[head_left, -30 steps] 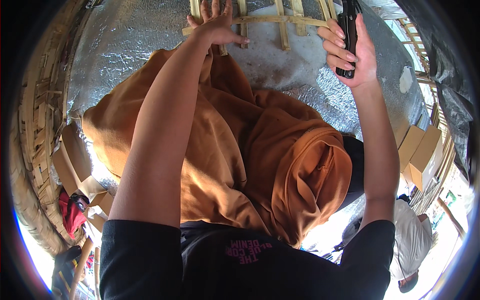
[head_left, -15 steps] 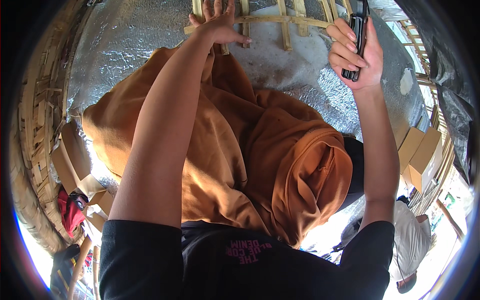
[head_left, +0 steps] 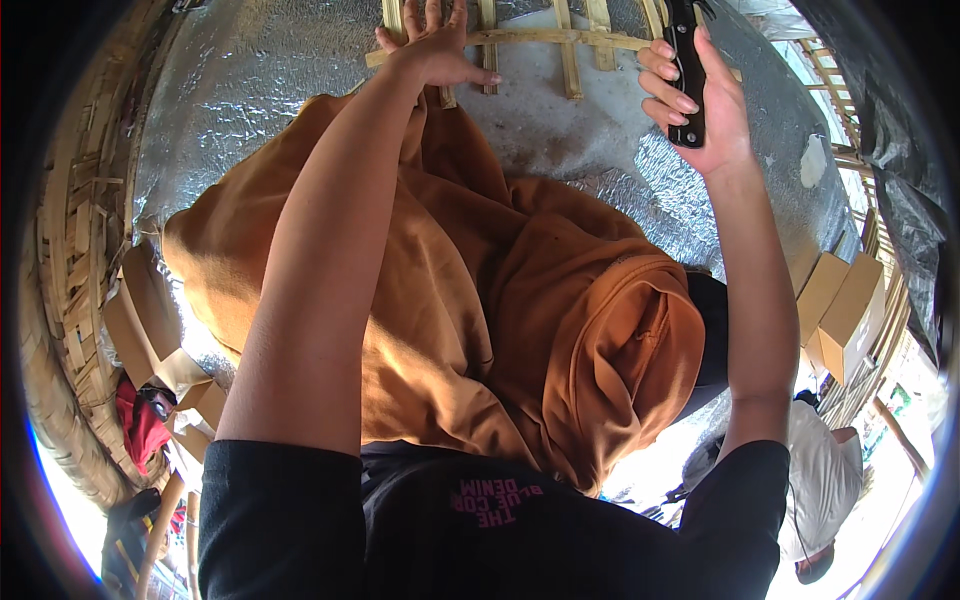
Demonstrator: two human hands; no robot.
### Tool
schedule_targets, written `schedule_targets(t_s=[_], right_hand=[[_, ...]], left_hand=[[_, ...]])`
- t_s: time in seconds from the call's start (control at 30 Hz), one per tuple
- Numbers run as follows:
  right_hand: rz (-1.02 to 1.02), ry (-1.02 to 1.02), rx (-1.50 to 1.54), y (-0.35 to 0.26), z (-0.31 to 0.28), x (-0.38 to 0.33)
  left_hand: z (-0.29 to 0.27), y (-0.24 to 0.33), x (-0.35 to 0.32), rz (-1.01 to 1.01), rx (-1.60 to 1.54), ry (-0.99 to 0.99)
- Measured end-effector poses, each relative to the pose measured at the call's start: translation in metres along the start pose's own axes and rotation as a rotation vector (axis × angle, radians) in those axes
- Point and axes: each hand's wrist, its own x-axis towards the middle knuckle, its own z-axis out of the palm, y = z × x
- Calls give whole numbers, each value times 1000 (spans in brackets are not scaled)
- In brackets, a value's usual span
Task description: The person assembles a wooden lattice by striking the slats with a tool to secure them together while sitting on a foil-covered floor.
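Note:
My left hand (head_left: 438,52) lies with its fingers spread on a frame of bamboo strips (head_left: 560,38) at the far edge of the view, its thumb stretched to the right. On the right, my right hand (head_left: 722,115) is wrapped round the handle of a black multi-tool (head_left: 686,85), held upright over the frame's right end. A hooked, claw-like part shows at the tool's top, and the rest of its head is cut off by the picture's edge. The frame rests on a silvery foil sheet (head_left: 240,120); its far side is out of view.
Orange-brown cloth (head_left: 420,330) covers my lap and legs. Cardboard boxes stand at left (head_left: 140,315) and right (head_left: 845,310). A woven bamboo wall (head_left: 75,210) runs along the left, and dark plastic sheeting (head_left: 905,170) hangs at right. A person in pale clothing (head_left: 822,480) is at lower right.
My right hand has shifted slightly left and up, and the multi-tool has turned so its broad side and hooked part show. My left hand stays on the bamboo frame.

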Motion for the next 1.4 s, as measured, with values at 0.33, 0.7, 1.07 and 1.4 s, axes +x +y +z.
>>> schedule_targets(t_s=[0.33, 0.7, 1.07, 1.4], right_hand=[[204, 765, -713, 24, -22, 4], [196, 655, -1094, 32, -40, 0], [406, 754, -666, 30, -52, 5], [-513, 825, -1400, 7, -17, 23]], left_hand=[[-2, 0, 0, -4, 10, -8], [-5, 1, -3, -9, 8, -16], [-7, 3, -4, -15, 18, -26], [-11, 3, -6, -32, 30, -37]])
